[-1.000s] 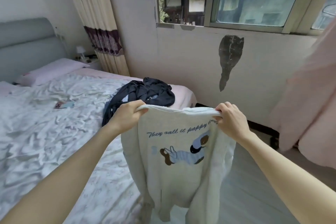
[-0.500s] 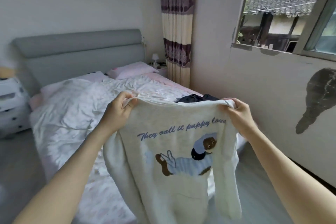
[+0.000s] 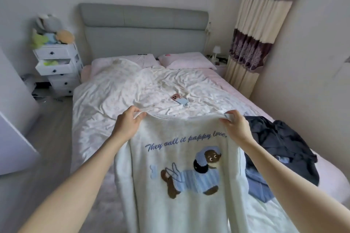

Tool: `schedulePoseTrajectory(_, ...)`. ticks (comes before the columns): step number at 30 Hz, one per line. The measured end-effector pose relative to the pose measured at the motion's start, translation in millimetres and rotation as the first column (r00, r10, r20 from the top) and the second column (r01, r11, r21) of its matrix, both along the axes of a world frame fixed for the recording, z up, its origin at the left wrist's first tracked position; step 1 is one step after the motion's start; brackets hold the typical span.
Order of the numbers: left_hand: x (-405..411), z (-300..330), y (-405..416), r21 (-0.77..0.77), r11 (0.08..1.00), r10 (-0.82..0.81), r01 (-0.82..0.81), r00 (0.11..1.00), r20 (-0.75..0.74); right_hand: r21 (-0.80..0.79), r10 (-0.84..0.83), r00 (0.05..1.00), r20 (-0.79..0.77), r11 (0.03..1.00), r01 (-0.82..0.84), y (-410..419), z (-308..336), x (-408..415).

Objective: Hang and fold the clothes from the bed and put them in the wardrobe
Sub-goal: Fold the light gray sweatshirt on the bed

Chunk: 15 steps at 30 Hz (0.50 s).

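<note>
At the far left, a white drawer chest [image 3: 58, 68] stands beside the bed [image 3: 113, 91], one drawer pulled out and soft toys [image 3: 51, 30] piled on top. My left hand [image 3: 126, 125] pinches one shoulder of the pale sweatshirt [image 3: 181, 172], fingers [image 3: 139, 115] curled over the seam, so the garment hangs flat and open over the foot of the bed, its puppy print facing me; I judge this the spread before folding. A phone [image 3: 179, 99] lies on the rumpled quilt just beyond the collar, likely in the way if I lay the sweatshirt down there. My right hand [image 3: 235, 126] grips the other shoulder the same way. Farther right, a heap of dark clothes [image 3: 280, 143] waits on the mattress edge, a striped curtain [image 3: 259, 30] behind. No wardrobe is in view.
</note>
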<state>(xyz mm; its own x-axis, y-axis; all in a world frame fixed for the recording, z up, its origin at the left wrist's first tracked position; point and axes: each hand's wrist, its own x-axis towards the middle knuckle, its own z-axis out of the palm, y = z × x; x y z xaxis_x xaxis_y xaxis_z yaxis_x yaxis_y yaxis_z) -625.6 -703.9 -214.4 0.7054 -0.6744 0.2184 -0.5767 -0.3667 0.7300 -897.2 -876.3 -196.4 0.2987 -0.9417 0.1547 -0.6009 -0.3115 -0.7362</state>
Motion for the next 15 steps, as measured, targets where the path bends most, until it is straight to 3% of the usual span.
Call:
schedulePoseTrajectory(5, 77.8, -47.0, -98.1, 0.004, 0.992, 0.126, -0.127, 0.988, -0.088, 0.035, -0.037, 0.999, -0.028, 0.999, 0.038, -100.1, -44.9, 111.9)
schedulePoseTrajectory(7, 102.8, -76.6, -127.0, 0.184, 0.97, 0.175, -0.16, 0.982, -0.07, 0.06, 0.032, 0.993, -0.113, 0.998, -0.025, -131.6, -74.4, 143.3)
schedulePoseTrajectory(10, 114.0, -134.6, -140.2, 0.469, 0.873, 0.186, -0.136, 0.98, -0.064, 0.162, 0.147, 0.915, -0.376, 0.983, -0.091, -147.8, -133.6, 160.6)
schedulePoseTrajectory(15, 74.2, -232.3, -129.6, 0.6, 0.8, 0.056, 0.001, 0.996, -0.076, 0.383, 0.264, 0.845, -0.466, 0.921, -0.077, -115.8, -229.2, 123.1)
